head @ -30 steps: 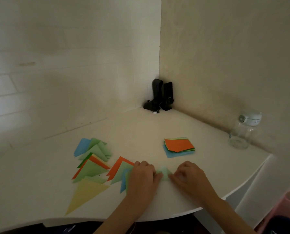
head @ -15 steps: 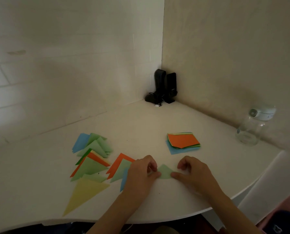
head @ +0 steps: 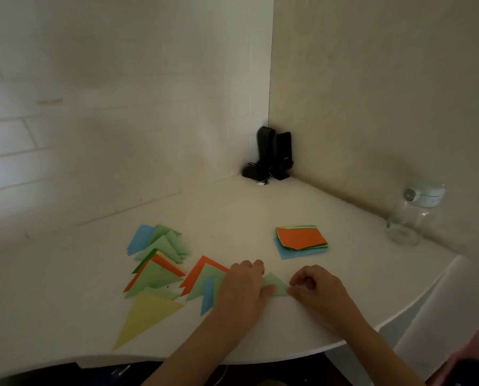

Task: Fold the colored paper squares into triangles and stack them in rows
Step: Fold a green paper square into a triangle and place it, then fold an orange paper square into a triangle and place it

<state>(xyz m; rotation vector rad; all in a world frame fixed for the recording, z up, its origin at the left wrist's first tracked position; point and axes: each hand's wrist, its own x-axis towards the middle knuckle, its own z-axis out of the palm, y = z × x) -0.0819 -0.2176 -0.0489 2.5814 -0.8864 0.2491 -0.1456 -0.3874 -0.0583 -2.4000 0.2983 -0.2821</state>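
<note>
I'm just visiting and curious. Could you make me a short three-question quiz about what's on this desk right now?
1. True or false: the top sheet of the unfolded paper stack is orange.
2. What are the left hand and right hand working on?
3. Which lies nearest the desk's front edge: A) yellow triangle, B) clear bottle, C) black speakers?

Key: 1 true; 2 a light green paper triangle; 3 A.
</note>
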